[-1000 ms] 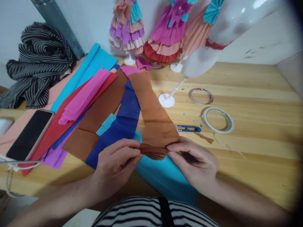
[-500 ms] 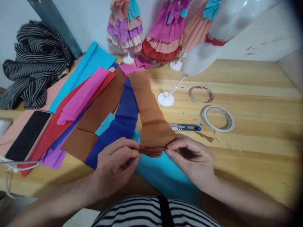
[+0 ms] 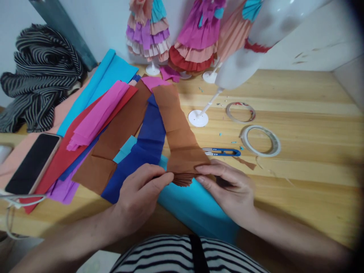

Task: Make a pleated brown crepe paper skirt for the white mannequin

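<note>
A long strip of brown crepe paper [image 3: 182,140] runs from the middle of the table down to my hands, its near end gathered into narrow accordion pleats. My left hand [image 3: 142,189] pinches the left end of the pleats between thumb and fingers. At the right end, my right hand [image 3: 227,185] grips the same paper, thumb below and index finger above. Under the pleats lies a sheet of light blue paper [image 3: 196,208]. Blue-handled thread snips [image 3: 223,152] rest just beyond my right hand, partly covered by the brown strip.
Coloured paper sheets [image 3: 98,113], a phone [image 3: 33,163] and a striped cloth [image 3: 42,76] lie left. Right are two tape rolls [image 3: 260,141] and small scraps. A white mannequin on a stand [image 3: 198,118] leans over the table; paper-dressed ones [image 3: 196,38] stand behind.
My left thumb has straightened and slid right along the pleats. My right fingers have shifted slightly left, so the pleated bundle looks narrower. The view has moved a little.
</note>
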